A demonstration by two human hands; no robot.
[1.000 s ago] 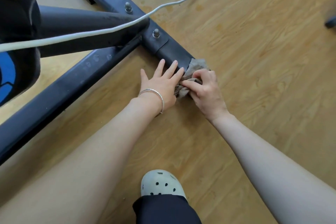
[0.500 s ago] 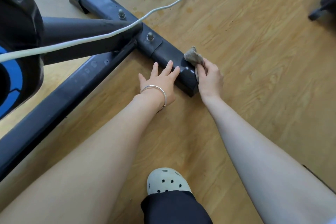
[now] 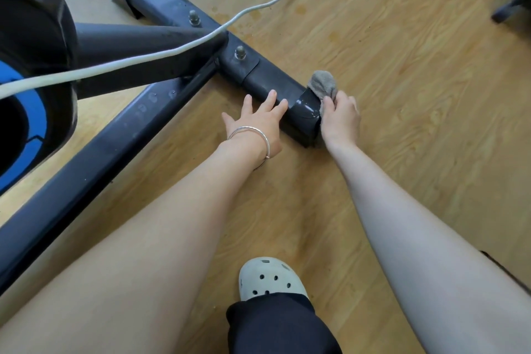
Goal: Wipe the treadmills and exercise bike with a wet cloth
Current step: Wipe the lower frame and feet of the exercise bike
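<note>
A: Right hand (image 3: 340, 121)?
B: Curled round a grey cloth (image 3: 323, 85), pressing it against the end cap (image 3: 306, 112) of the black stabiliser bar (image 3: 267, 80). Thumb sits on the cloth at the cap's corner. The cloth bunches up above the fingers and spills onto the top of the bar end.

A: Left hand (image 3: 255, 123)?
B: Fingers straight and spread, holding nothing. Fingertips lie on the near side of the same bar, just left of the cap; palm is down by the floor. Thin silver bangle (image 3: 253, 135) on the wrist.

A: Hands touching?
B: No, the cap is between them.

A: Where's the bike?
B: Exercise bike (image 3: 37, 66) fills the left side: black housing with a blue ring, a long black frame beam (image 3: 94, 158) running out to the lower left, a round tube meeting the stabiliser bar at a bracket with two bolts (image 3: 240, 52). Far cap of the bar is top left.

A: Rest?
B: White cable (image 3: 178, 50) crosses over the frame and snakes away top centre. Wood-look floor (image 3: 416, 95), wet smears near the top. Pale clog (image 3: 271, 277) and dark trouser leg (image 3: 281, 327) bottom centre. Dark object (image 3: 514, 0) at the right edge, can't tell what.
</note>
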